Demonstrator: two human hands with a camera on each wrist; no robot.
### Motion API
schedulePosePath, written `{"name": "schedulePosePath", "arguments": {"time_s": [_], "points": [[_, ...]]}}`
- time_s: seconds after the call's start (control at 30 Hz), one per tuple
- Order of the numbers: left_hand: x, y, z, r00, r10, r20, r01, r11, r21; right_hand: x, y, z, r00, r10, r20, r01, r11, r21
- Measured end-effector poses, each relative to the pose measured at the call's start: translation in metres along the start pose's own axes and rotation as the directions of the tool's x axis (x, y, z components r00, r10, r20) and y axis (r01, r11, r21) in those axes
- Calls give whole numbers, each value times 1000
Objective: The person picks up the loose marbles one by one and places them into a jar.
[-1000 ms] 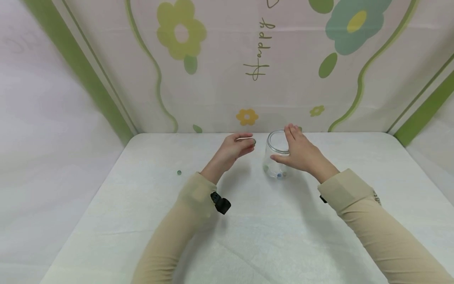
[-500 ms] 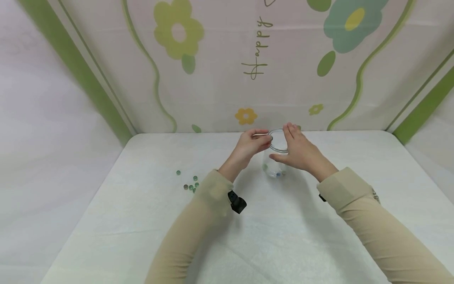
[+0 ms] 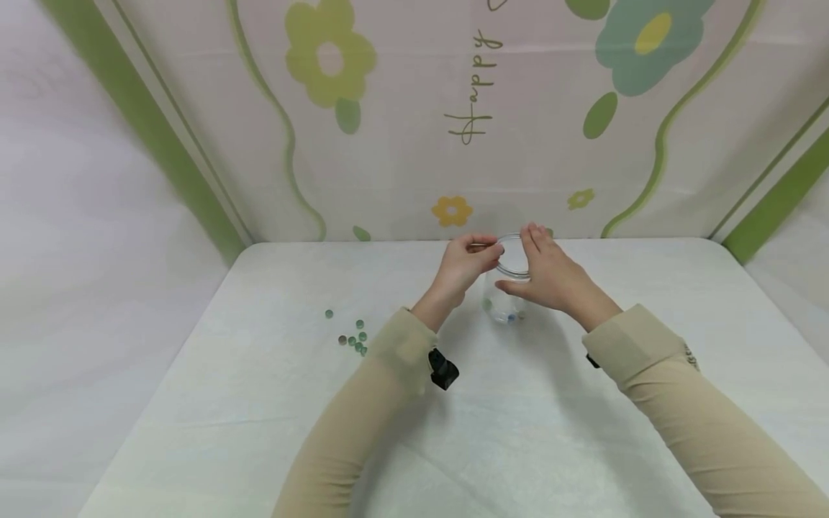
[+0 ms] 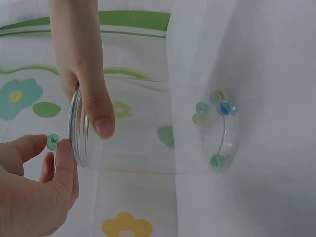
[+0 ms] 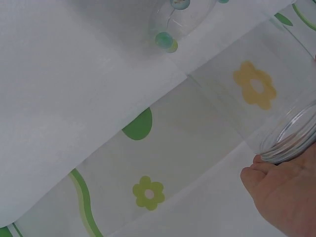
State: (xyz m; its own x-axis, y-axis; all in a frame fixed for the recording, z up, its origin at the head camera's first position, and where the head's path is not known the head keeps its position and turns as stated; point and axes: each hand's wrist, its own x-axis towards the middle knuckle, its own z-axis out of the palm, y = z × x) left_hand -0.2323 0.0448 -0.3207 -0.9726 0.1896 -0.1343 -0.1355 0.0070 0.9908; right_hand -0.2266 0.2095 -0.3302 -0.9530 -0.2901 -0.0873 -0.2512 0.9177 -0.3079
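Between thumb and fingertip, my left hand [image 3: 458, 272] pinches a clear marble [image 4: 53, 142] with a green swirl. The left wrist view has it just outside the mouth of a clear jar [image 4: 138, 148], with the fingers by the rim. My right hand [image 3: 555, 277] grips this jar around its threaded rim, thumb on the near side and fingers on the far side. The jar stands upright on the table. Several marbles lie on its bottom, among them a blue marble [image 4: 226, 108] and a green marble [image 4: 217, 161].
Left of the left forearm, several loose green marbles [image 3: 359, 337] and a brownish marble [image 3: 342, 340] lie on the white table [image 3: 259, 417]. A patterned backdrop [image 3: 401, 144] rises directly behind the jar, at the table's back edge.
The left hand has moved right with the marble, from beside the jar to its rim. Loose marbles that the left forearm covered now show. The right hand stays on the jar.
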Motion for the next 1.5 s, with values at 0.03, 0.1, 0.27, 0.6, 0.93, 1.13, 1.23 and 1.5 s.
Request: {"name": "schedulePosePath", "arguments": {"time_s": [0.03, 0.1, 0.27, 0.6, 0.93, 1.13, 1.23, 1.5], "points": [[0, 0, 0, 1000, -2, -3, 2, 1000, 1, 0, 0, 0, 1000, 1, 1, -1, 1000, -1], [-1, 0, 0, 1000, -5, -11, 5, 1000, 2, 0, 0, 0, 1000, 4, 2, -4, 1000, -1], [0, -1, 1, 1000, -7, -18, 6, 1000, -8, -1, -2, 0, 1000, 4, 6, -4, 1000, 2], [2, -3, 0, 999, -20, -39, 18, 999, -46, -1, -5, -2, 1000, 4, 18, -3, 1000, -10], [2, -4, -2, 999, -43, -22, 40, 994, -106, -1, -5, -2, 1000, 3, 16, -3, 1000, -8], [4, -6, -8, 998, -55, -24, 52, 991, -119, 0, -4, -1, 1000, 0, -3, 0, 1000, -10], [3, -8, -15, 997, -68, -26, 65, 993, -95, 1, -3, 0, 1000, 2, -7, -2, 1000, -12], [4, -16, -44, 992, -125, 21, 125, 992, 17, 1, -3, -1, 1000, 3, 1, -3, 1000, -7]]}}
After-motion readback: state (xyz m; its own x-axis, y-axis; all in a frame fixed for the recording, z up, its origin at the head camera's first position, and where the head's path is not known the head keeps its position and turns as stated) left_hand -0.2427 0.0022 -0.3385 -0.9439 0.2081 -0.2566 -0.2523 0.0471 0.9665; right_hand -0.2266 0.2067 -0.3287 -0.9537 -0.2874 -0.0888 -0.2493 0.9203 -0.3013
